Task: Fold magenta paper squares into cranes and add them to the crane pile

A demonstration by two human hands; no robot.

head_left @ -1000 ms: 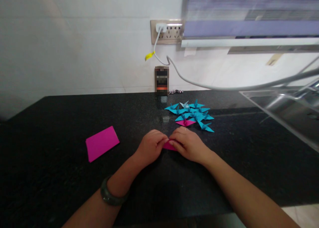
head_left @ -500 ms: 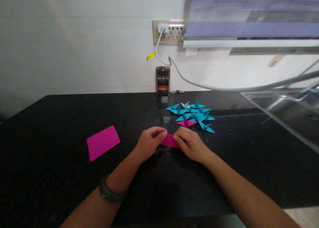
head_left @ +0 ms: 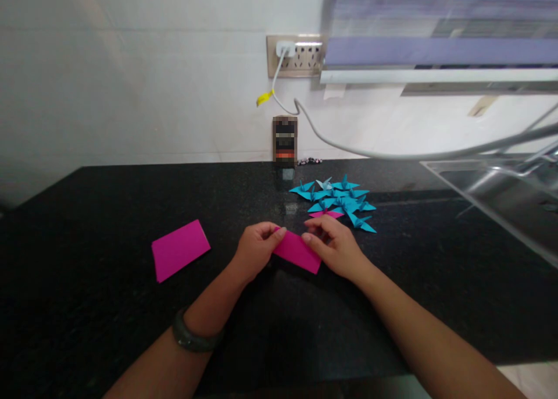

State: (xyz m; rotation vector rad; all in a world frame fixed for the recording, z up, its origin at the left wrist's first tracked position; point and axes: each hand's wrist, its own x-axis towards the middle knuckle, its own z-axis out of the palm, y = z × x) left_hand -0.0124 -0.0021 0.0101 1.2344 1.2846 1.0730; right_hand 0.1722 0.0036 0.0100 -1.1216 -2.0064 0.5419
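Both my hands hold a small folded magenta paper (head_left: 297, 252) just above the black counter (head_left: 87, 213). My left hand (head_left: 256, 249) pinches its left corner between thumb and fingers. My right hand (head_left: 335, 246) pinches its upper right edge, fingers curled. The paper hangs tilted, its lower right corner pointing down. Behind my right hand lies a cluster of several blue folded paper cranes (head_left: 340, 200), with one magenta crane (head_left: 326, 214) at its near edge.
A stack of flat magenta sheets (head_left: 179, 249) lies to the left. A phone (head_left: 285, 140) leans against the white wall below a socket strip (head_left: 296, 56), its white cable (head_left: 349, 149) running right. A metal sink (head_left: 501, 195) is at the right.
The hands have lifted off the counter and drawn slightly apart. The magenta paper, earlier almost hidden under the fingers, now shows as a larger unfolded flap between them.
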